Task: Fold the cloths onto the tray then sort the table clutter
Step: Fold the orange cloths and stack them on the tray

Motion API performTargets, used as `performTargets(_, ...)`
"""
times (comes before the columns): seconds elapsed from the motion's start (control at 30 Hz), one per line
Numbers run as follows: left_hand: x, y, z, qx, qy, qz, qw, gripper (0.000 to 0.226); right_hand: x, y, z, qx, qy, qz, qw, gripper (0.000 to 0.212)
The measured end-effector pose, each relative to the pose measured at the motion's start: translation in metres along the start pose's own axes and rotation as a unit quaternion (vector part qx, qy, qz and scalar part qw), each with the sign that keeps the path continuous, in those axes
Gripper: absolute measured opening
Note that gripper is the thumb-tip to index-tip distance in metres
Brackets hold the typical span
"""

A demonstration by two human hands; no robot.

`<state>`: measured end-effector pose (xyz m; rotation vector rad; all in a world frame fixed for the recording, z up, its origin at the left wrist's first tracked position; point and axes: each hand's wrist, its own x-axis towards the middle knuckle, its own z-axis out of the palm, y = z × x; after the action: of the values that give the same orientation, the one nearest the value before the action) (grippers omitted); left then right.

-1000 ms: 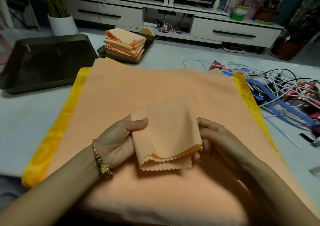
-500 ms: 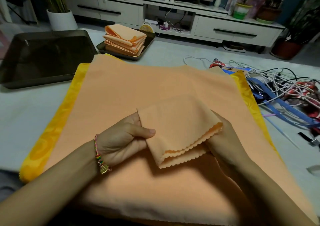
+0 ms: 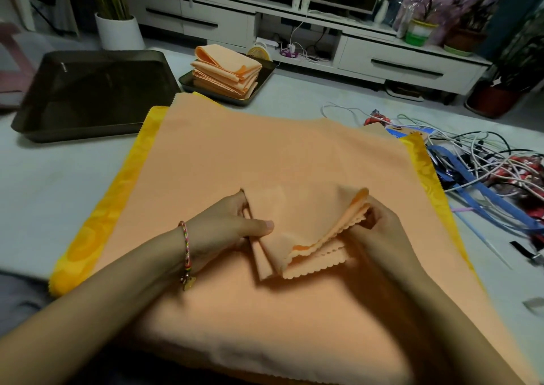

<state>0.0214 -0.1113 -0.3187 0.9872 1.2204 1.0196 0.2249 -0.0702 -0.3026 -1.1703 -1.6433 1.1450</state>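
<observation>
- Tilted higher at its right edge than before: one folded cloth (image 3: 306,225), pinched between left hand (image 3: 226,228) and right hand (image 3: 382,234), over the spread cloth (image 3: 265,155).
- Beyond the spread cloth: two trays, large tray (image 3: 88,90) and small tray (image 3: 235,101) bearing one cloth stack (image 3: 226,71).
- Right of the spread cloth: one cable tangle (image 3: 485,160).

Cables (image 3: 482,160) right; tabletop (image 3: 73,184) left apparently free

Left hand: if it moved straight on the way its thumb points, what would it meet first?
The small folded peach scalloped-edge cloth that the left hand itself grips; beyond it, probably the right hand holding the other edge.
</observation>
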Motion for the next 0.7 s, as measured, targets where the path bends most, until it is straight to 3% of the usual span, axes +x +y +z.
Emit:
performTargets(0.1,0.003,-0.002,-0.004,0.042,0.005,0.012,0.999,0.042,0.000,0.005,0.005,-0.033,0.001,0.066,0.997,0.025)
performTargets(0.17,0.004,-0.001,-0.004,0.044,0.000,0.007,0.999,0.044,-0.001,0.003,0.006,0.036,0.081,0.076,0.993,0.023)
performTargets(0.2,0.005,-0.001,-0.002,0.045,-0.005,0.006,0.999,0.048,-0.004,0.003,0.003,0.047,0.140,0.033,0.988,0.022)
performTargets(0.27,0.003,0.000,-0.002,0.055,-0.005,0.008,0.998,0.060,-0.010,-0.004,0.005,-0.068,0.181,-0.132,0.972,0.019)
performTargets(0.33,0.000,0.003,-0.003,0.069,0.000,0.009,0.998,0.069,-0.017,-0.010,0.016,-0.221,0.118,-0.272,0.929,0.027)
performTargets(0.4,0.000,0.003,-0.002,0.069,0.008,0.008,0.998,0.070,-0.019,-0.002,0.030,-0.372,0.022,-0.343,0.863,0.039)
performTargets(0.47,-0.002,0.002,-0.002,0.062,0.017,0.012,0.998,0.068,-0.020,0.009,0.043,-0.474,-0.091,-0.294,0.825,0.060)
performTargets(0.53,-0.003,0.001,-0.002,0.050,0.030,0.012,0.998,0.067,-0.020,0.019,0.045,-0.497,-0.155,-0.198,0.830,0.081)
performTargets(0.63,-0.005,0.000,0.001,0.031,0.049,0.018,0.998,0.065,-0.023,0.028,0.036,-0.521,-0.182,-0.114,0.826,0.085)
performTargets(0.7,-0.005,-0.002,-0.001,0.011,0.046,0.011,0.999,0.063,-0.022,0.028,0.032,-0.506,-0.169,-0.081,0.842,0.096)
